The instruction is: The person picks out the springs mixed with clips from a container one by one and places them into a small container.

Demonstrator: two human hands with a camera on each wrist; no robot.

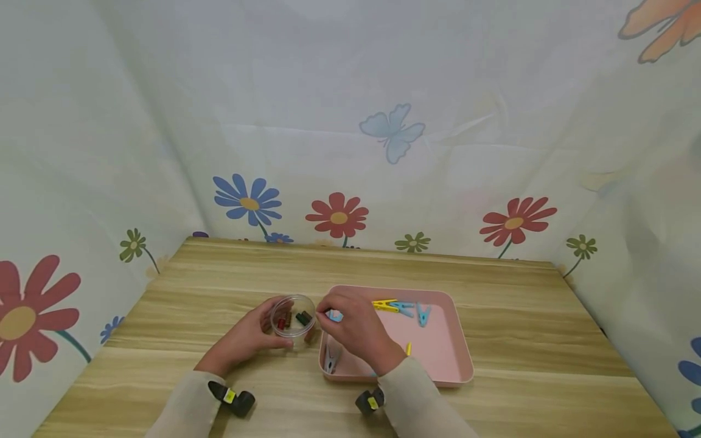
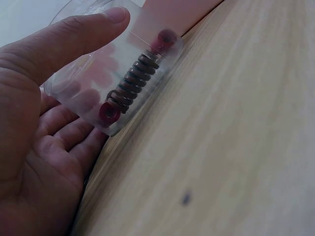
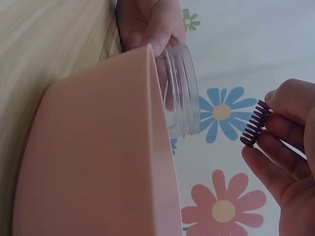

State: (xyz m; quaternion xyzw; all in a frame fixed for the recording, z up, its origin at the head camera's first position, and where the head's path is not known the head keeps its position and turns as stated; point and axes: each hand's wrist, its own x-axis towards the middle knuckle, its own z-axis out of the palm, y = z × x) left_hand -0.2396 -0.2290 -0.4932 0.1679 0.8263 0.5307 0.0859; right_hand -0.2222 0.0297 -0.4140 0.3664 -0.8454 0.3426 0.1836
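My left hand [image 1: 246, 337] holds a clear plastic jar [image 1: 294, 296] on the table, its thumb and fingers curved around the wall. Inside the jar lie several small coil springs, among them a brown spring [image 2: 133, 83], a red spring [image 2: 109, 113] and dark green springs [image 1: 303, 317]. Just right of the jar's mouth, my right hand [image 1: 358, 328] pinches a dark purplish-red spring [image 3: 256, 124] between thumb and fingertips. That spring is in the air, apart from the jar; the head view hides it behind the fingers.
A pink tray [image 1: 462, 359] stands under and right of my right hand. In it lie yellow clothespins [image 1: 386, 305], blue clothespins [image 1: 423, 315] and a grey-blue clothespin [image 1: 331, 359]. The wooden table [image 1: 520, 322] meets a flower-printed cloth [image 1: 438, 201] behind.
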